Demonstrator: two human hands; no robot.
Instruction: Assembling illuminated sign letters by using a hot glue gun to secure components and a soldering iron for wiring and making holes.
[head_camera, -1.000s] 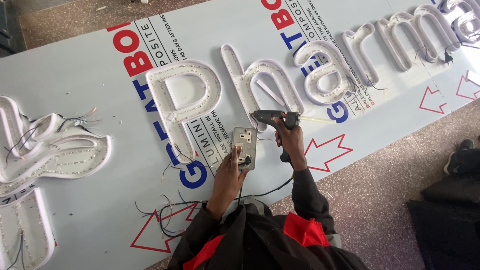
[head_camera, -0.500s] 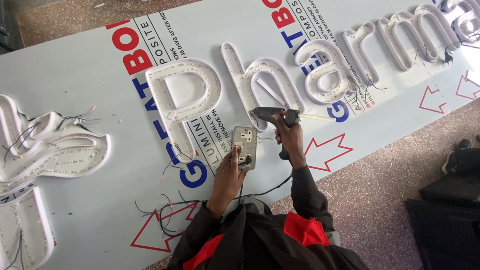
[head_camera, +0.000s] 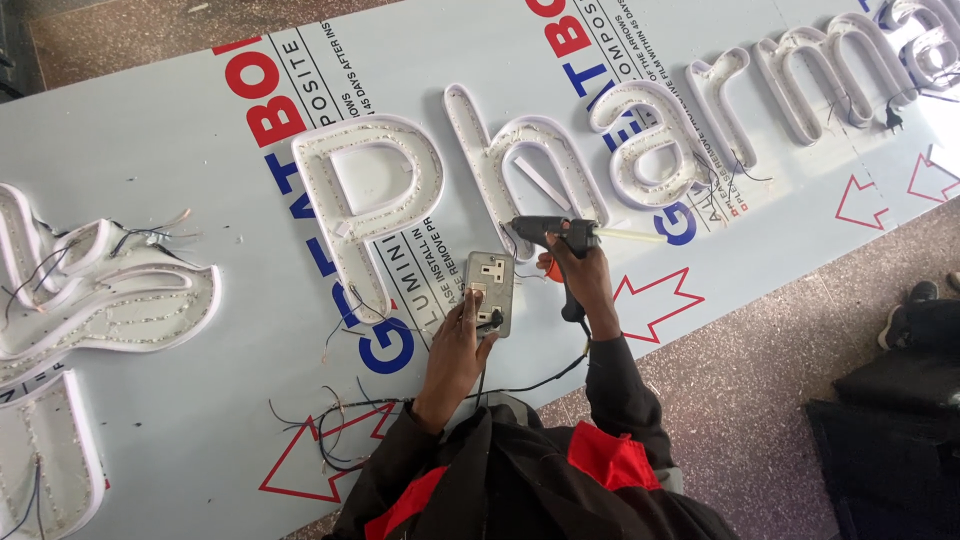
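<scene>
While right hand (head_camera: 578, 275) grips the black glue gun (head_camera: 556, 236) w/ nozzle by the white channel letter (head_camera: 520, 170), left hand (head_camera: 462, 335) lies half-open on the grey socket box (head_camera: 490, 290); step looks like powering the gun, needing a firm plug press.

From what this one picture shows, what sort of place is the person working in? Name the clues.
Probably a sign-making workshop: white channel letters lined with light strips lie on a large film-covered panel, and the right hand holds a glue gun.
</scene>
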